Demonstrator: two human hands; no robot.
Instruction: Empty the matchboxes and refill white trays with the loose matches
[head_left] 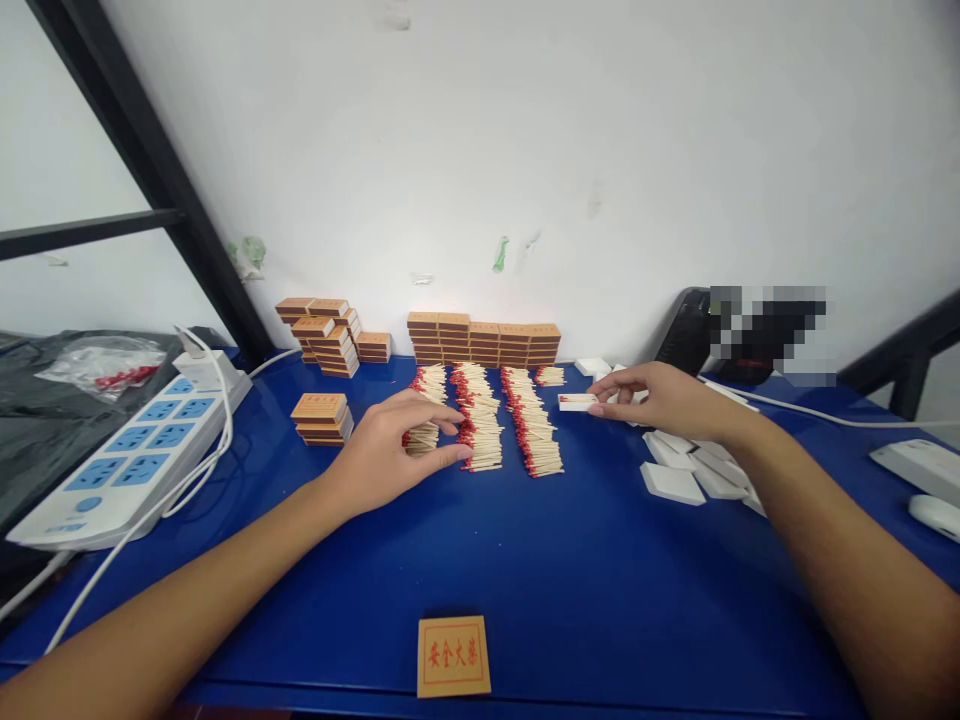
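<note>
My left hand point(397, 437) reaches over the left row of matches point(430, 380). Its thumb and forefinger are apart, their tips at the edge of the middle row of matches point(480, 430). No match shows between those fingers. My right hand point(645, 393) pinches the end of a small white matchbox tray point(576, 403), held to the right of the match rows. A little red shows inside the tray, perhaps match heads. A third row of matches point(532, 425) lies nearest the tray, with a small bunch of matches point(550, 376) behind it.
Stacked matchboxes point(484, 342) line the wall, with more matchbox stacks point(330, 335) at left. One matchbox point(453, 656) lies at the front edge. White trays point(671, 483) lie under my right forearm. A power strip point(135, 450) with cables is at left, a dark device point(684, 330) at back right.
</note>
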